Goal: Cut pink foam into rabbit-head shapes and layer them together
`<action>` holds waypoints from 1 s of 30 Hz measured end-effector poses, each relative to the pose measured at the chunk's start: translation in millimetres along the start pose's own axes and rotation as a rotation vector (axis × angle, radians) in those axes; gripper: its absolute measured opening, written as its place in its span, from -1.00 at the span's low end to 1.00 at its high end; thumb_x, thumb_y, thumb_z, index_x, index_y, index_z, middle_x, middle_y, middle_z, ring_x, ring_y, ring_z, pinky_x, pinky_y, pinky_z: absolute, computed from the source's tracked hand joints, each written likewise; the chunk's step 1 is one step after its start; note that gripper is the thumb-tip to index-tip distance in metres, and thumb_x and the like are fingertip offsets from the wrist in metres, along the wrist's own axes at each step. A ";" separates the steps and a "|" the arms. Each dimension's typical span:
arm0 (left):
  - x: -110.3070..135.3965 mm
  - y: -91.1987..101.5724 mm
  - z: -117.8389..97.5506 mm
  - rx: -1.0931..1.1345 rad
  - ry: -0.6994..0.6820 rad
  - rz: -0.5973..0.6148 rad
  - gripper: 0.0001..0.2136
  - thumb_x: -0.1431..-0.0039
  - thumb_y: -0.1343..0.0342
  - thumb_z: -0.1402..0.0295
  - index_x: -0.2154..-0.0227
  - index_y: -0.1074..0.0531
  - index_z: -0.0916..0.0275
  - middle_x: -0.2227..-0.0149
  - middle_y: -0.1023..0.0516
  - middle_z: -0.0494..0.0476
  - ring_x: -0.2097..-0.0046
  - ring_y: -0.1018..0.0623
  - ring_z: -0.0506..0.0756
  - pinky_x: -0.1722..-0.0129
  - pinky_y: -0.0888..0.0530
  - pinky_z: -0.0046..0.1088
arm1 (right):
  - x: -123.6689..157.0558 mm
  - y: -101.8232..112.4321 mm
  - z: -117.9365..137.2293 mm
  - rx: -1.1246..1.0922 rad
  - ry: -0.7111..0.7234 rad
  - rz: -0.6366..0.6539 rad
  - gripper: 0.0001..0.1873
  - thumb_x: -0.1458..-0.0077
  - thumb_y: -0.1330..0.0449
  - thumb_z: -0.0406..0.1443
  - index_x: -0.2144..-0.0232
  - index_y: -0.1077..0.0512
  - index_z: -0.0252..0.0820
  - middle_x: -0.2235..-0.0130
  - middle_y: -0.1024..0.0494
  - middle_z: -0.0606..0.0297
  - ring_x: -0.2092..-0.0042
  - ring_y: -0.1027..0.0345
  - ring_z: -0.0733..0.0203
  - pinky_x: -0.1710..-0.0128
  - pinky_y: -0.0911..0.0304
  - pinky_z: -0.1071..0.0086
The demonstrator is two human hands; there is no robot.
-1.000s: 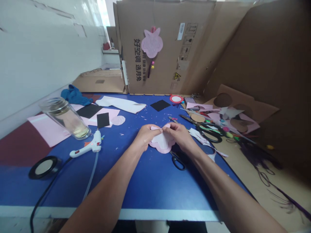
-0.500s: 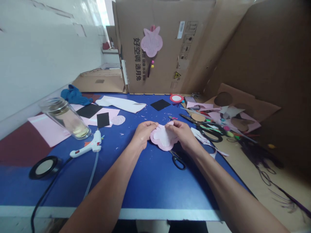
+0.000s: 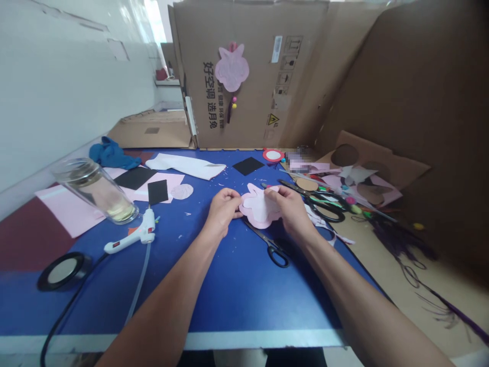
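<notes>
Between my two hands is a pink scalloped felt cutout [image 3: 260,219] with a smaller white piece [image 3: 260,206] lying on its face. Its left edge is pinched by the fingers of my left hand [image 3: 224,211]. My right hand [image 3: 288,204] grips the right side, thumb on top of the white piece. Just below the cutout, a pair of scissors with black handles [image 3: 275,251] rests on the blue table, its blades partly covered. A similar pink shape [image 3: 232,70] with beads and a dark tassel hangs on the cardboard in front of me.
On the left are a white glue gun [image 3: 133,234], a black tape roll [image 3: 63,271], a glass jar [image 3: 103,196] and pink sheets [image 3: 71,204]. Large black scissors [image 3: 324,201], felt scraps and purple cord [image 3: 451,311] lie right. Cardboard walls [image 3: 305,76] stand behind.
The pink cutout has risen slightly and tilted, uncovering more of the scissors beneath. My left fingers have shifted from its top to its left edge. The whole view has turned slightly right.
</notes>
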State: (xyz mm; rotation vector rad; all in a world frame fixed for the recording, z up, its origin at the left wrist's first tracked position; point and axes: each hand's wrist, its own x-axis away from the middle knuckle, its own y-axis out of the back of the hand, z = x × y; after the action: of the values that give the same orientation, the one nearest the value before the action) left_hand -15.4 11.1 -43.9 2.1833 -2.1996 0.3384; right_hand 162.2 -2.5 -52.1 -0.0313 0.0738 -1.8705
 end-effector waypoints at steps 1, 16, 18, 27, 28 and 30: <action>0.7 -0.7 -0.2 -0.012 -0.001 0.000 -0.88 0.02 -0.24 0.46 0.41 -0.42 0.20 0.44 -0.51 0.03 0.39 -0.54 0.03 0.40 -0.56 -0.45 | -0.4 0.5 -0.3 -0.008 0.003 -0.003 -0.70 0.13 -0.42 -0.08 0.44 -0.52 -0.17 0.51 -0.45 0.41 0.49 -0.18 0.28 0.49 -0.04 0.37; 0.8 -1.3 3.5 -0.005 0.103 0.022 -0.95 -0.06 -0.27 0.49 0.45 -0.51 0.25 0.47 -0.50 0.06 0.45 -0.50 -0.01 0.38 -0.59 -0.44 | 0.2 0.6 0.5 -0.034 0.030 0.010 -0.71 0.10 -0.41 -0.09 0.45 -0.51 -0.16 0.49 -0.44 0.42 0.48 -0.18 0.28 0.48 -0.05 0.38; 0.7 -0.9 3.6 0.018 0.121 0.022 -0.94 -0.08 -0.28 0.48 0.45 -0.52 0.27 0.47 -0.51 0.09 0.44 -0.51 -0.01 0.36 -0.60 -0.43 | 0.5 0.4 0.8 -0.029 0.027 0.008 -0.71 0.09 -0.41 -0.09 0.45 -0.51 -0.16 0.49 -0.44 0.42 0.48 -0.18 0.28 0.48 -0.05 0.38; -3.7 3.0 6.3 0.168 0.214 0.069 -0.92 -0.05 -0.34 0.45 0.44 -0.53 0.29 0.45 -0.57 0.17 0.44 -0.56 0.04 0.35 -0.59 -0.39 | 3.5 -1.1 3.7 0.001 0.047 0.020 -0.72 0.06 -0.38 -0.08 0.44 -0.49 -0.14 0.49 -0.46 0.40 0.48 -0.19 0.26 0.46 -0.07 0.37; -4.6 3.6 7.1 0.194 0.223 0.076 -0.91 -0.04 -0.34 0.45 0.44 -0.53 0.29 0.45 -0.57 0.17 0.44 -0.56 0.04 0.35 -0.59 -0.38 | 3.6 -1.2 3.9 0.005 0.052 0.017 -0.73 0.06 -0.38 -0.09 0.45 -0.50 -0.15 0.49 -0.46 0.40 0.48 -0.19 0.26 0.46 -0.07 0.37; -6.0 4.8 8.5 0.235 0.230 0.090 -0.91 -0.02 -0.35 0.44 0.43 -0.53 0.28 0.43 -0.58 0.15 0.44 -0.56 0.04 0.35 -0.58 -0.37 | 3.7 -1.1 3.9 0.009 0.063 0.011 -0.74 0.06 -0.38 -0.10 0.45 -0.50 -0.15 0.49 -0.46 0.40 0.47 -0.19 0.27 0.46 -0.07 0.37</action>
State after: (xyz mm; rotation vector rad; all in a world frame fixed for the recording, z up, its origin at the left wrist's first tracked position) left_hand -18.9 15.5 -53.9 2.0266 -2.2311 0.8457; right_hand 160.3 -5.8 -48.1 0.0343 0.1083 -1.8609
